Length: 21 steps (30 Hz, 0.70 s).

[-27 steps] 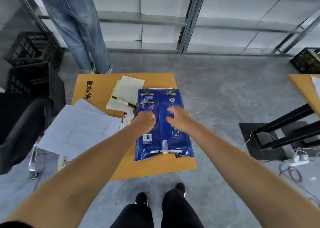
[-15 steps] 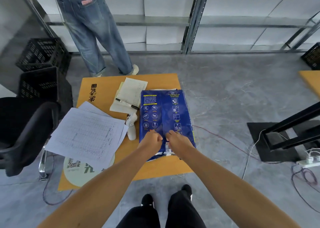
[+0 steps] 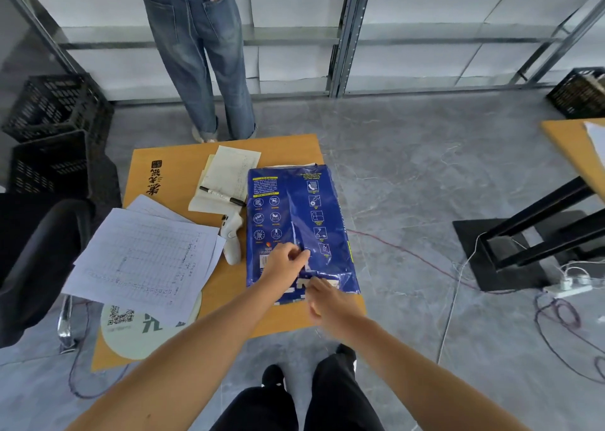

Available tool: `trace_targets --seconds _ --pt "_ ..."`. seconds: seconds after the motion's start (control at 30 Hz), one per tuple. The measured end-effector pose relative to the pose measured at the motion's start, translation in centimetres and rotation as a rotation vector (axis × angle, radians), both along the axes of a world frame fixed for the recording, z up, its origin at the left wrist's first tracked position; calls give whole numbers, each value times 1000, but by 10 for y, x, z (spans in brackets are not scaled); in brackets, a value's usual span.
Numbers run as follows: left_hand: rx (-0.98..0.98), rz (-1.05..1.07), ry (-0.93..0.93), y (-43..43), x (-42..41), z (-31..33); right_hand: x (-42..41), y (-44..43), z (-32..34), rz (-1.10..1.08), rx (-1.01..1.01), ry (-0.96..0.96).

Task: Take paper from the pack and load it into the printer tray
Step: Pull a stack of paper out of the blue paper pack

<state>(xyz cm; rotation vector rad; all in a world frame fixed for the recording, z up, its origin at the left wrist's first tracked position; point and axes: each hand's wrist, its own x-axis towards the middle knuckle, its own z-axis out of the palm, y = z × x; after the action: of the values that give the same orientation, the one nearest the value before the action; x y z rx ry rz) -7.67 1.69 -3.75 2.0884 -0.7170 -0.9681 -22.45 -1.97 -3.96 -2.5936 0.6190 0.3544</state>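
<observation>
With the blue paper pack flat on the tabletop, keep your left hand pinching its wrapper seam while your curled right hand peels the near flap.

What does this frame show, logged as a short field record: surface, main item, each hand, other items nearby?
surface: small orange wooden table
main item: blue plastic-wrapped paper pack, lying flat, still wrapped
left hand: pinching the wrapper seam near the pack's near end
right hand: fingers at the pack's near edge; grip unclear
nearby: black marker pen on a notepad, white handheld controller, printed grid sheets
printer tray: not in view
</observation>
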Motion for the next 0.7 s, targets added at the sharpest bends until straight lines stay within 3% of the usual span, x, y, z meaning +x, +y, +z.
trace_targets --seconds 0.17,0.37,0.5,0.63,0.7 --pt "-84 -31 -2 -25 -12 20 -9 13 -12 32 0 -24" --pt "-131 -2 5 -54 -11 31 -13 6 -6 12 141 -18" --pt "-152 46 27 -63 -17 33 -4 -1 -1 -214 76 -232" --pt "-140 -13 176 -62 -23 31 6 -14 1 -484 21 -106" --pt "-45 -209 5 -53 -21 24 7 -20 2 -578 36 -22"
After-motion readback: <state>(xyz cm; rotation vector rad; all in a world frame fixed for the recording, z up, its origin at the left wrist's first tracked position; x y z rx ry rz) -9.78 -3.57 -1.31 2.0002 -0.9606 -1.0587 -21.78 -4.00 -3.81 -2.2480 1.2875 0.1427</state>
